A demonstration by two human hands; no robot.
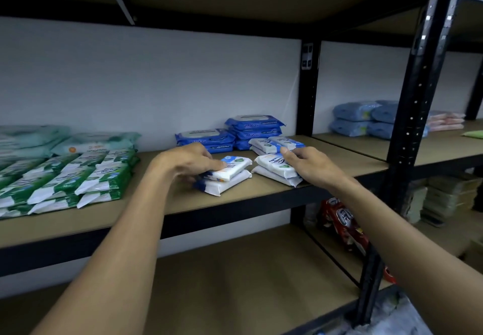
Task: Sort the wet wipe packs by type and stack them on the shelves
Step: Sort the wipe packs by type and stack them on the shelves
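Observation:
Three short stacks of white-and-blue wipe packs lie on the middle shelf [146, 219]. My left hand [188, 163] holds the top pack of the left stack [230, 171], fingers curled over its near end. My right hand [309, 163] grips the top pack of the right stack [271, 165], thumb on top. A third white-and-blue stack [271, 144] sits just behind. Dark blue packs [230, 136] are stacked at the back against the wall. Green-and-white packs [78, 178] lie in rows at the left, with pale green packs [86, 144] behind them.
A black upright post [420, 86] stands at the right. Beyond it, light blue packs [366, 119] and pink packs [444, 120] sit on the neighbouring shelf. A red bag [342, 225] lies on the lower right shelf. The lower shelf board [235, 282] is below my arms.

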